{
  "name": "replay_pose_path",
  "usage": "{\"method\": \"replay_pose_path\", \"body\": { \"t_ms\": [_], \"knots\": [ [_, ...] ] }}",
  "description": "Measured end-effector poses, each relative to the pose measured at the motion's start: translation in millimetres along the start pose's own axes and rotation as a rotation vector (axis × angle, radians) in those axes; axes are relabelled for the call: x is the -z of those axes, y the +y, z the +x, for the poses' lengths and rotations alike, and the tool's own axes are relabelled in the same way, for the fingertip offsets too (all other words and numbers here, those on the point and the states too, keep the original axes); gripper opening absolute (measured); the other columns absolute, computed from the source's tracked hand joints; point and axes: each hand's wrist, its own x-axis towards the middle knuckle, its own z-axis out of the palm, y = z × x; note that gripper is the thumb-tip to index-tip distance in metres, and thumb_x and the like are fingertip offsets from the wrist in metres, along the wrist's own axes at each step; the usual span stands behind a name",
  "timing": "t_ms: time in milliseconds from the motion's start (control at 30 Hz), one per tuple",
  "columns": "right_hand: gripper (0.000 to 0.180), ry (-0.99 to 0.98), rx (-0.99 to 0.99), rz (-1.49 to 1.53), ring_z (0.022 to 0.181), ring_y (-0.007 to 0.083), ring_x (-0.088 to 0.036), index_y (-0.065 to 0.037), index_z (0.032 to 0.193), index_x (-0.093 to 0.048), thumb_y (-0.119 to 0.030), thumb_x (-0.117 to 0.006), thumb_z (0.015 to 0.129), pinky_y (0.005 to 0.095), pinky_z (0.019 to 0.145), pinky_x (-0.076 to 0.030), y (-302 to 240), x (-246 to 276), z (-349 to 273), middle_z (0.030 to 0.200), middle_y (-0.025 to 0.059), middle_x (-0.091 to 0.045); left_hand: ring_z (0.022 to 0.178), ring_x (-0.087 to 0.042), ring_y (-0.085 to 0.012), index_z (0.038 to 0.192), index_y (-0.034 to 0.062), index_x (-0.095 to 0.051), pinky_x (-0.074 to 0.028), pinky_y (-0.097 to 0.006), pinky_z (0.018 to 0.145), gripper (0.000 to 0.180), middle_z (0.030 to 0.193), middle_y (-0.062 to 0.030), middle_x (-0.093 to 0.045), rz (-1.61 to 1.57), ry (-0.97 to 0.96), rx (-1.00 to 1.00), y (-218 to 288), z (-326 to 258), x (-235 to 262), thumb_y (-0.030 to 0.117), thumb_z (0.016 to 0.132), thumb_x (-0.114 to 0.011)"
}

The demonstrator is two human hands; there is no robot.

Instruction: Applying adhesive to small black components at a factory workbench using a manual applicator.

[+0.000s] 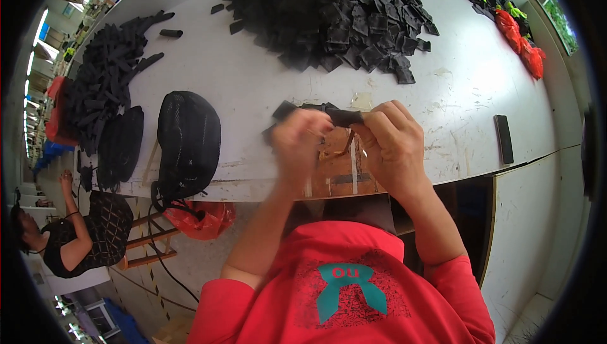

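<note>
My right hand (395, 145) pinches the end of a short black fabric strip (344, 117) just above the table's near edge. My left hand (300, 138) is at the strip's other end, its fingers curled but smeared by motion, so what it grips is unclear. More black fabric pieces (284, 110) lie beside and behind the left hand. Beneath both hands is a brown wooden patch (338, 162) with pale tape strips, set at the edge of the white table (452, 113).
A big heap of black fabric pieces (354, 18) covers the table's far middle. Black strips (104, 69) are piled at left, near a black mesh pouch (188, 142). A lone black strip (503, 139) and red plastic bags (520, 44) lie right. Another person (73, 236) sits at far left.
</note>
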Motion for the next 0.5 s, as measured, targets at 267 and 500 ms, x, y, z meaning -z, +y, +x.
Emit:
{"method": "replay_pose_path", "body": {
  "t_ms": [267,500],
  "knots": [
    [0.015,0.398,-0.691,0.712,0.050,0.0039,-0.036,0.001,0.068,-0.054,-0.006,-0.047,0.080,0.0185,0.045,-0.026,5,71,-61,0.057,-0.0015,-0.044,0.069,-0.057,-0.0296,0.082,-0.0002,-0.058,-0.045,-0.036,0.064,0.020,0.076,-0.0159,-0.060,1.084,-0.017,0.180,-137,44,88,0.014,0.069,-0.063],
    [0.012,-0.202,-0.801,-0.351,0.056,0.0245,-0.046,0.000,0.071,-0.049,-0.006,-0.057,0.076,0.0344,0.050,-0.035,39,68,-239,0.064,0.0116,-0.045,0.066,-0.055,-0.0361,0.077,-0.0011,-0.053,-0.042,-0.039,0.058,0.011,0.069,-0.0183,-0.057,0.727,0.073,0.058,-69,50,77,0.008,0.074,-0.057]
  ]
}}
